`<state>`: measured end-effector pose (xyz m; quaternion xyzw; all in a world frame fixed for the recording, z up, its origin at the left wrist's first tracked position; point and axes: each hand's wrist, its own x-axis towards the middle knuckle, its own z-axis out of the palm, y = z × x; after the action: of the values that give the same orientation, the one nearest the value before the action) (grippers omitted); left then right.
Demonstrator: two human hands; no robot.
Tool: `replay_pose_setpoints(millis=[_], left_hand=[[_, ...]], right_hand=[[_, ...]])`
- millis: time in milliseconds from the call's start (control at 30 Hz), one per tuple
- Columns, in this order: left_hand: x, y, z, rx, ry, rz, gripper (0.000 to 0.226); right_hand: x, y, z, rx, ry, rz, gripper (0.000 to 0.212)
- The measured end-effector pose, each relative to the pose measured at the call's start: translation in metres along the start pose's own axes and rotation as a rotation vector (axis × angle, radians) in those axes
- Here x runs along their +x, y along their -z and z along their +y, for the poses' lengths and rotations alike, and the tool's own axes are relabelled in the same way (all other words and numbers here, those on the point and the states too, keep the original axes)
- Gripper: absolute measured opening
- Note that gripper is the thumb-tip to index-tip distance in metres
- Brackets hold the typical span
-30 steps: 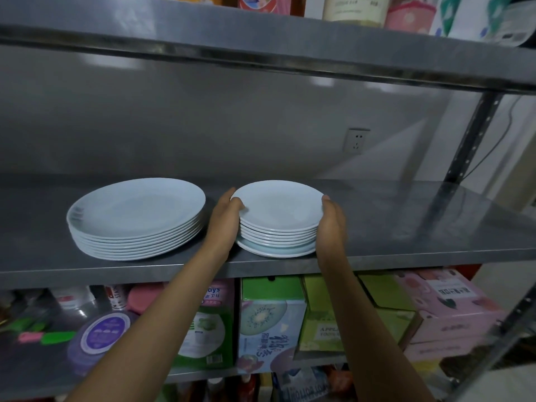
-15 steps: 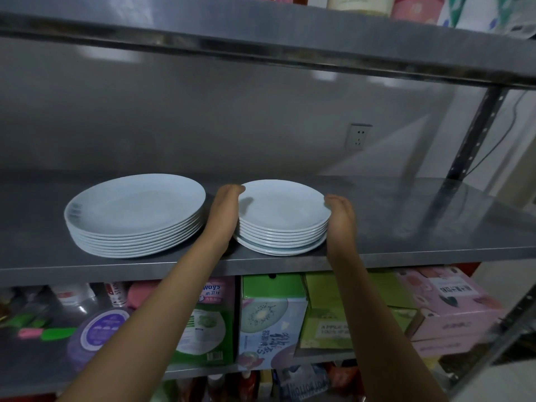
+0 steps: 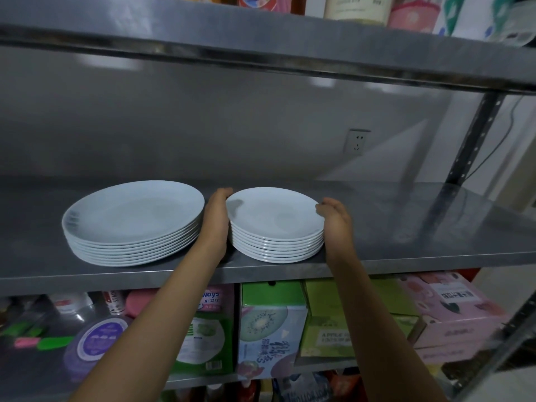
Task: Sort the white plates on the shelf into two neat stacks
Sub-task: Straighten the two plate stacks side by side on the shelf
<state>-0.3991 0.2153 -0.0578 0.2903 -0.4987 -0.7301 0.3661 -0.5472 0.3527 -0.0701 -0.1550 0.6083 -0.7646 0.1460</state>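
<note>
On the middle steel shelf, head view only:

Small stack: white plates sat near the front edge, rims lined up well, standing flat on the shelf.

Large stack: wider white plates sat just left of it, apart from it, with your left hand in the gap between them.

Left hand: it was cupped against the left rim of the small stack, fingers curving round the far side. It hugged the stack's side and pinched no single plate.

Right hand: it mirrored that on the right rim, fingers bent round the edge, palm against the side.

Step, as I judged it: you were squaring up the small stack between both palms.

How to do it well: push evenly from both sides and keep the pressure low on the stack so the top plates don't skid. Nudge it back from the front edge, and don't knock the large stack with your left wrist.

Progress: both stacks looked sorted by size, probably close to finished.

Lower shelf: boxes and jars were untouched.
</note>
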Motion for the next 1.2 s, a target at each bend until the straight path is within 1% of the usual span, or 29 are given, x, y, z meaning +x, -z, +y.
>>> replay_pose_setpoints(millis=[100,167,200,333,433,567,633,800,900,967,1033,1100,1200], left_hand=[[0.005,-0.002,-0.002,0.055,-0.055,0.047,0.043],[0.008,-0.002,-0.004,0.068,-0.087,0.045,0.046],[0.008,-0.003,-0.004,0.066,-0.089,0.043,0.046],[0.013,-0.003,0.000,0.098,-0.040,0.056,0.049],[0.014,-0.006,0.004,0.116,0.008,0.046,0.053],[0.007,-0.008,-0.001,-0.017,-0.012,0.079,0.056],[0.008,-0.009,-0.002,-0.041,0.001,0.093,0.058],[0.011,-0.012,0.003,0.004,0.007,0.093,0.061],[0.008,-0.013,0.001,-0.006,-0.018,0.108,0.057],[0.005,-0.013,0.001,-0.025,-0.061,0.123,0.051],[-0.003,-0.012,0.000,0.003,-0.152,0.138,0.043],[-0.017,-0.008,0.002,0.114,-0.275,0.146,0.039],[-0.035,-0.002,0.009,0.309,-0.427,0.106,0.038]], right_hand=[[-0.001,-0.002,0.002,0.047,-0.038,-0.105,0.045],[-0.002,-0.001,0.005,0.084,-0.044,-0.125,0.058],[-0.002,-0.001,0.005,0.101,-0.042,-0.120,0.061],[-0.001,-0.001,0.005,0.126,-0.035,-0.115,0.050],[-0.003,0.000,0.005,0.112,-0.042,-0.117,0.049],[-0.002,0.001,0.002,0.093,-0.048,-0.113,0.047],[-0.001,0.000,0.000,0.091,-0.049,-0.118,0.044],[0.003,-0.003,-0.004,0.115,-0.062,-0.117,0.051],[0.001,-0.004,-0.005,0.115,-0.063,-0.120,0.052],[0.000,-0.006,-0.006,0.099,-0.072,-0.131,0.051],[-0.003,-0.004,-0.010,0.019,-0.068,-0.150,0.048],[-0.003,-0.003,-0.013,-0.128,-0.028,-0.163,0.049],[-0.012,-0.007,-0.022,-0.367,0.109,-0.077,0.054]])
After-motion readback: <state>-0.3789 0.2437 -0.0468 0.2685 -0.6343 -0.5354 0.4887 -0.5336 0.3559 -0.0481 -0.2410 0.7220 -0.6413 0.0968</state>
